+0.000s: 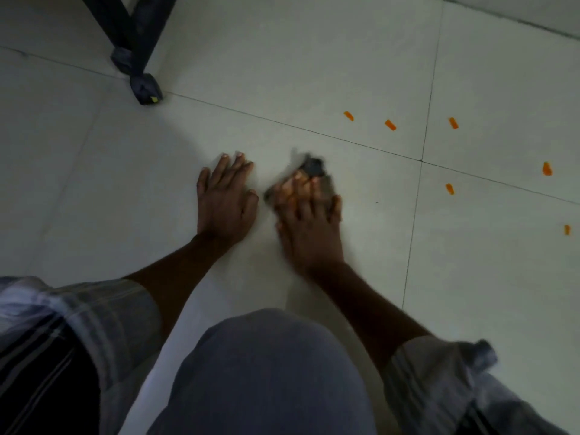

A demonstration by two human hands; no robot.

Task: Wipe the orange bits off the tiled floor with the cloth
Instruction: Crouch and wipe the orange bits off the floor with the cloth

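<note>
Right hand (309,221) fingers spread, pressing dark cloth (314,171) flat on tiled floor (282,73) mid-frame, left hand (224,199) splayed bare beside it, six orange bits (390,124) still unwiped at right, task barely begun

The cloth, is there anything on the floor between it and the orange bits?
Nothing visible. The cloth sits under the right hand, and only bare tiled floor lies between it and the orange bits to its right.
</note>
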